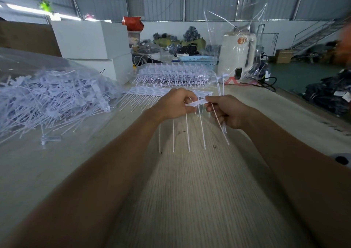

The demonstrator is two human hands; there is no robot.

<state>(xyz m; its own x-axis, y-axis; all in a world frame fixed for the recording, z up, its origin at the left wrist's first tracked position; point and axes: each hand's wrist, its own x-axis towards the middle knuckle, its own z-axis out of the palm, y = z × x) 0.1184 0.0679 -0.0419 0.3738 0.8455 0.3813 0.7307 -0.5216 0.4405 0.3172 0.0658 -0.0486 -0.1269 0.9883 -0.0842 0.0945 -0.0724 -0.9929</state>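
- Head view: we hold a strip of plastic ties (pixel 196 102) above the table. The left hand (pixel 173 104) pinches one end and the right hand (pixel 228 112) pinches the other. The tails hang free, presumably so that single ties can be snapped off.
- The right hand's fingers also curl round a few loose ties (pixel 221 123), probably singles kept together for dropping in one go.
- A clear bag (pixel 47 97) heaped with ties lies to the left. Whole strips (pixel 171 76) lie in rows ahead, near the hands.
- Surface: a pale wood-grain table (pixel 190 200).
- Room: a warehouse, with white boxes (pixel 91 38) and a blue basket (pixel 197 58) behind.
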